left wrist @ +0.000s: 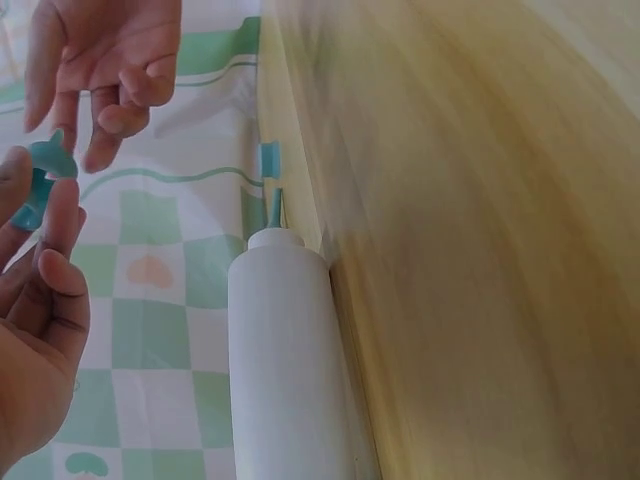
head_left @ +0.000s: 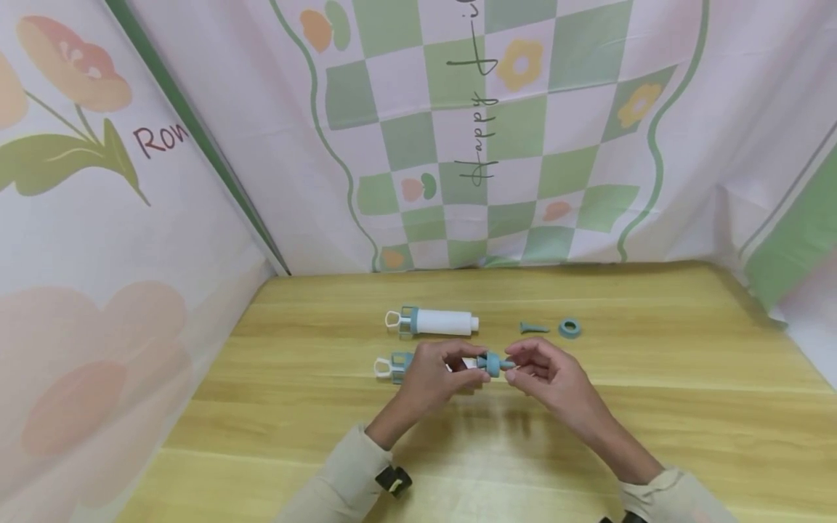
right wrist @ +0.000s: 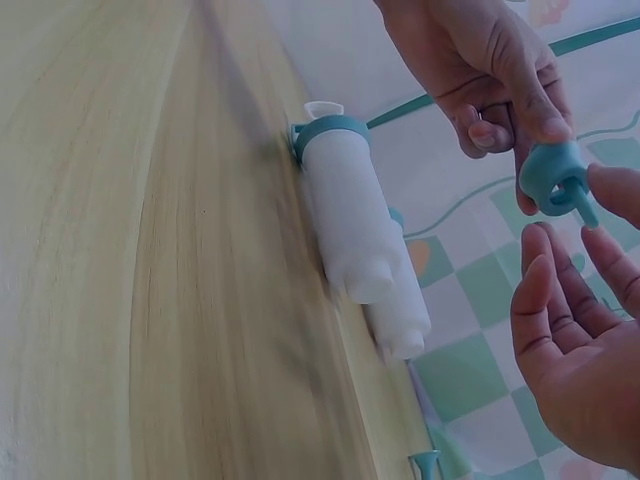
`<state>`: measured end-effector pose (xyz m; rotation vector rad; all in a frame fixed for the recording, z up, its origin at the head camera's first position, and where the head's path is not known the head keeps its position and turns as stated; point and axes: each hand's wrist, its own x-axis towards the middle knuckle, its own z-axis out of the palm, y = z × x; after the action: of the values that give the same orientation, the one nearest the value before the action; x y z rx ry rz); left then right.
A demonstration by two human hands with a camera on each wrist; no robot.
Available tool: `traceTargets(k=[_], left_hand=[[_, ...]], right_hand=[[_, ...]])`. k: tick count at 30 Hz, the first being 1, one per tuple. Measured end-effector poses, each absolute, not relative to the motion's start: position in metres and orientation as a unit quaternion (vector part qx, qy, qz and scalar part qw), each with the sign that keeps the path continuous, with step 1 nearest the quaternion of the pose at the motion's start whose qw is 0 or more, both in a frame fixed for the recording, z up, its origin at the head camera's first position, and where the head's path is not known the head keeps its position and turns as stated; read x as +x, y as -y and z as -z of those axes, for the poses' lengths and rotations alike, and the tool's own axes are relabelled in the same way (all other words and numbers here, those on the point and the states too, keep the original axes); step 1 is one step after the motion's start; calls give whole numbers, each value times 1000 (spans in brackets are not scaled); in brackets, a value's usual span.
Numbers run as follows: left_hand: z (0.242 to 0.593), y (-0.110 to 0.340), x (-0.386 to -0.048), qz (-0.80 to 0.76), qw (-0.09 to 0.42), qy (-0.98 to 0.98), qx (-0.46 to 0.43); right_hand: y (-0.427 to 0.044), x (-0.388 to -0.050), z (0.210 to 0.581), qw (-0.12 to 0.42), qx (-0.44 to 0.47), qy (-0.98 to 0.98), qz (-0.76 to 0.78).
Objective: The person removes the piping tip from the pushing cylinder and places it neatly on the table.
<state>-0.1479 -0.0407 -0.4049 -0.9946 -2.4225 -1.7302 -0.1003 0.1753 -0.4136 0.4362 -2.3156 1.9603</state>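
In the head view my left hand [head_left: 433, 372] pinches a teal ring cap [head_left: 493, 365] between thumb and fingers, above the table. A slim teal nozzle [right wrist: 583, 204] sticks out through the cap's opening. My right hand [head_left: 556, 374] has its thumb and index fingertip at either side of the nozzle's tip, the other fingers loosely bent. Beneath my left hand lies a white tube with a teal collar [head_left: 400, 367] and a white loop handle, partly hidden. Behind it is a second white tube [head_left: 445, 322] of the same kind, lying on its side.
Toward the back right of the wooden table [head_left: 275, 407] lie a loose teal nozzle [head_left: 534, 328] and a teal ring [head_left: 569, 328]. Patterned cloth [head_left: 516, 138] hangs behind the table, with another cloth wall [head_left: 196, 240] on the left.
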Motion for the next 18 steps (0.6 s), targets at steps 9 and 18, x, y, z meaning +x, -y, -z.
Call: traceTargets(k=[9,18], left_hand=[[405,39,-146,554,-9,770,-315],[407,38,-147,558,-13,767,-318]], right_hand=[[-171,-101,415,6,128,754,-644],[-166,-102,416,-2,123,748,-652]])
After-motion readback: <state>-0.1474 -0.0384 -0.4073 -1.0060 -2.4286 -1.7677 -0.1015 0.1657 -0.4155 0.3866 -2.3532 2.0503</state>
